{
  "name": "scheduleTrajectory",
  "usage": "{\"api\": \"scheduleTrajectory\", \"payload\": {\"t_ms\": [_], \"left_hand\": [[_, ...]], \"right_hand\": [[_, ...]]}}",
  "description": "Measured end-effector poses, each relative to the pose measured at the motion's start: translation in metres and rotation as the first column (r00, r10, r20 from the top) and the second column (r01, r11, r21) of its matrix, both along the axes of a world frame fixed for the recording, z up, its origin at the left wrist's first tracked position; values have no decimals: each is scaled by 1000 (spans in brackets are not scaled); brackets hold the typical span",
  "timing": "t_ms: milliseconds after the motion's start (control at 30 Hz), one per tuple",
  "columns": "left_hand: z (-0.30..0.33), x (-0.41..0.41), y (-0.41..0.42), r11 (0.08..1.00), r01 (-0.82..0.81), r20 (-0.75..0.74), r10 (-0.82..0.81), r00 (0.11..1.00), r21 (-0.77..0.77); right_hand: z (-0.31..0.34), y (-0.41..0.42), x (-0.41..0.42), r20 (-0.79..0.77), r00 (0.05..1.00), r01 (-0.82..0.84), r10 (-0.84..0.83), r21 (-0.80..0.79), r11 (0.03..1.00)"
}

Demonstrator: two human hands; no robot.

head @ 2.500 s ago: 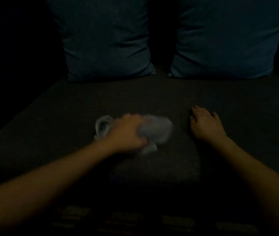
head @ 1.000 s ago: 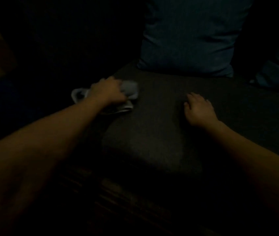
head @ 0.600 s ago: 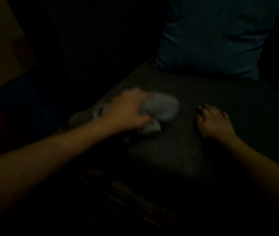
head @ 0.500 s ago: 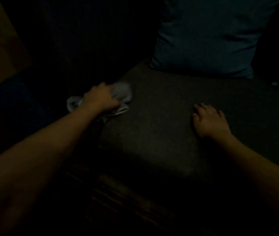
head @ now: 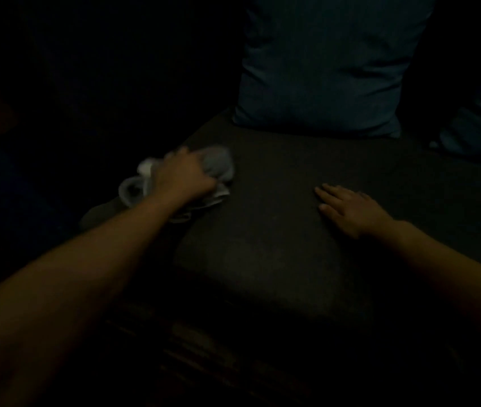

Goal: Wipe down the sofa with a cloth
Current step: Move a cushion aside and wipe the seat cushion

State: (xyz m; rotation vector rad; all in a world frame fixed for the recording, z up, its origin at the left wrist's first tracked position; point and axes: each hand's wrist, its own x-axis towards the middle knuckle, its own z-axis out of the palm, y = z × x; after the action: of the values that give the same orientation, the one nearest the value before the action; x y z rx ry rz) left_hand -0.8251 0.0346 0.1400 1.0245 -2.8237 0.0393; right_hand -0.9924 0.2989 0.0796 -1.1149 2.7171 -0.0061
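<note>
The scene is very dark. A dark sofa seat cushion (head: 277,224) fills the middle of the head view. My left hand (head: 182,177) grips a bunched pale grey cloth (head: 218,163) and holds it down on the seat's left edge; loose folds of the cloth stick out to the left and below the hand. My right hand (head: 351,210) lies flat on the seat further right, fingers straight, apart from the cloth.
A blue back cushion (head: 327,69) leans upright behind the seat, and part of a second one (head: 480,118) shows at the far right. The seat's front edge drops to a dark slatted floor (head: 192,348). The area left of the sofa is black.
My left hand has swept the cloth back and forth across the seat's left part and now sits near the left edge. The right hand stays flat in place. The view shifted left.
</note>
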Motion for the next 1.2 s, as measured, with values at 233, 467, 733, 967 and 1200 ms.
{"api": "scheduleTrajectory", "payload": {"t_ms": [233, 467, 733, 967, 1200], "left_hand": [[-23, 49, 170, 758, 649, -17, -650, 760, 56], [19, -5, 95, 821, 498, 50, -530, 846, 278], [-33, -10, 74, 953, 153, 160, -200, 967, 262], [-26, 13, 129, 839, 492, -229, -444, 866, 233], [12, 30, 196, 427, 817, -351, -751, 559, 388]], "right_hand": [[-17, 17, -2, -1, 984, 153, -176, -487, 860], [-14, 24, 7, 62, 948, 281, -311, -623, 730], [-13, 19, 0, 18, 938, 304, -347, -525, 795], [15, 59, -23, 77, 977, 214, -200, -294, 932], [4, 140, -31, -150, 921, 361, -361, -25, 932]]}}
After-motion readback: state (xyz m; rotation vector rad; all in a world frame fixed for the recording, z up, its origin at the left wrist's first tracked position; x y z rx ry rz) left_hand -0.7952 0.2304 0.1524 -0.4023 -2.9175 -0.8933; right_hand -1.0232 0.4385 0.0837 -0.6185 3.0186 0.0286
